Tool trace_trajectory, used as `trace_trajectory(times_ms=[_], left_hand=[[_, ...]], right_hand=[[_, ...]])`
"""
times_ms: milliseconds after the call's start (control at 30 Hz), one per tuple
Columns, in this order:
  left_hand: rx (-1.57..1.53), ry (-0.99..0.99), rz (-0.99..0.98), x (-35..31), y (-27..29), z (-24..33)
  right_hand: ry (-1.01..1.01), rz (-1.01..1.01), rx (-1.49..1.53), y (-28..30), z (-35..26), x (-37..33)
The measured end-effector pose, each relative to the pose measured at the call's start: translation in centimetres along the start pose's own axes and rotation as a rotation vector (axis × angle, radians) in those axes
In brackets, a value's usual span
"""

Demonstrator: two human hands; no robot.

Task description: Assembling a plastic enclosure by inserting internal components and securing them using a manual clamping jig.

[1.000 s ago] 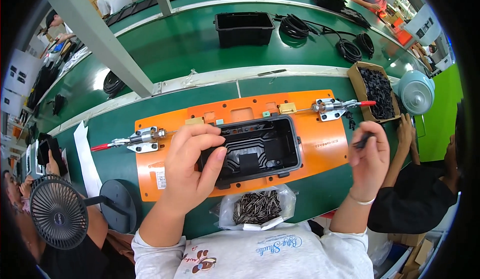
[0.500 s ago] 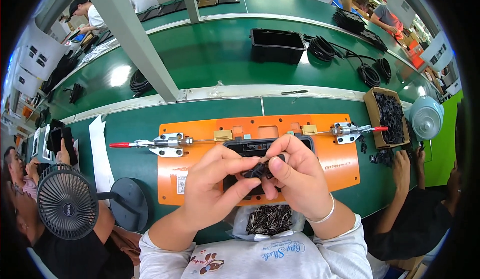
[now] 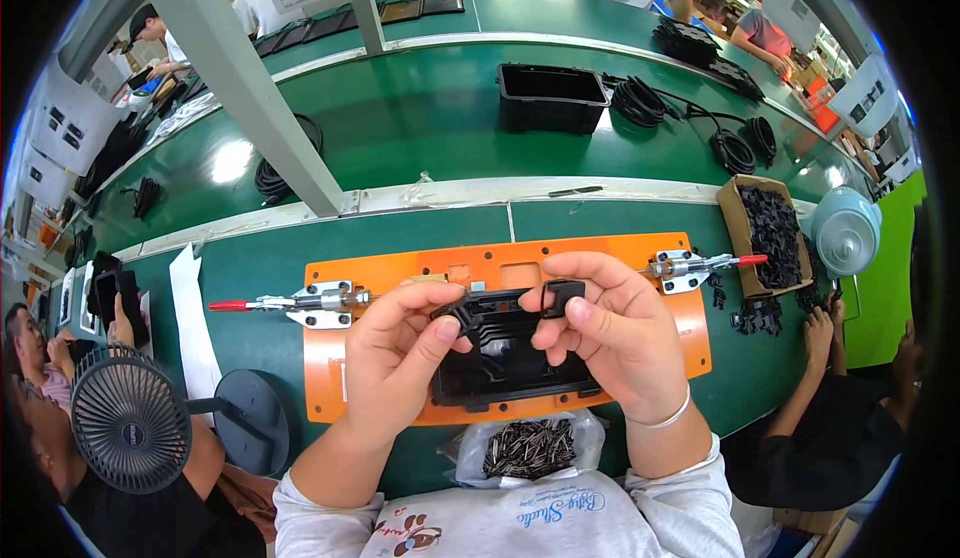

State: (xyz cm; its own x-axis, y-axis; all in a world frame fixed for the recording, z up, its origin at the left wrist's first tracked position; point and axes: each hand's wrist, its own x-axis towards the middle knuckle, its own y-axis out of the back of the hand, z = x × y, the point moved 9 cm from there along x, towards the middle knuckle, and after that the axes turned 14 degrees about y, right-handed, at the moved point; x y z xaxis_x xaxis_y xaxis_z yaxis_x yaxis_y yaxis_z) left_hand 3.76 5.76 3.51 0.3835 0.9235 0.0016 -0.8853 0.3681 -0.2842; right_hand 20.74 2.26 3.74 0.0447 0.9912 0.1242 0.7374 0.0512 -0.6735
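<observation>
partly hidden, black tray (image 3: 500, 363) beneath left hand (image 3: 395, 353), right hand (image 3: 615, 343).

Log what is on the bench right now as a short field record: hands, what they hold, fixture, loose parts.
left hand: fingers pinch a small black clip
right hand: fingers pinch a second black clip
under the hands: black plastic tray seated in the orange fixture plate
clamps: toggle clamp at the plate's left end, another toggle clamp at its right end, both red-tipped
near edge: clear bag of dark screws
right side: cardboard box of black parts
</observation>
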Motion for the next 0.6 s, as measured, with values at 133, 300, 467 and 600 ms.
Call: trace_trajectory(times_ms=[133, 300, 467, 600], left_hand=[[-0.038, 0.014, 0.022, 0.1, 0.6, 0.0], [-0.074, -0.017, 0.004, 0.2, 0.7, -0.1], [-0.083, -0.001, -0.004, 0.3, 0.7, 0.0], [-0.079, 0.021, -0.050, 0.1, 0.9, 0.0]], right_hand=[[-0.028, -0.024, 0.004, -0.1, -0.1, 0.2], [-0.069, -0.038, 0.240, 0.8, 0.7, 0.3], [-0.057, -0.079, 0.358, 0.2, 0.0, 0.8], [0.102, -0.165, 0.452, 1.5, -2.5, 1.3]])
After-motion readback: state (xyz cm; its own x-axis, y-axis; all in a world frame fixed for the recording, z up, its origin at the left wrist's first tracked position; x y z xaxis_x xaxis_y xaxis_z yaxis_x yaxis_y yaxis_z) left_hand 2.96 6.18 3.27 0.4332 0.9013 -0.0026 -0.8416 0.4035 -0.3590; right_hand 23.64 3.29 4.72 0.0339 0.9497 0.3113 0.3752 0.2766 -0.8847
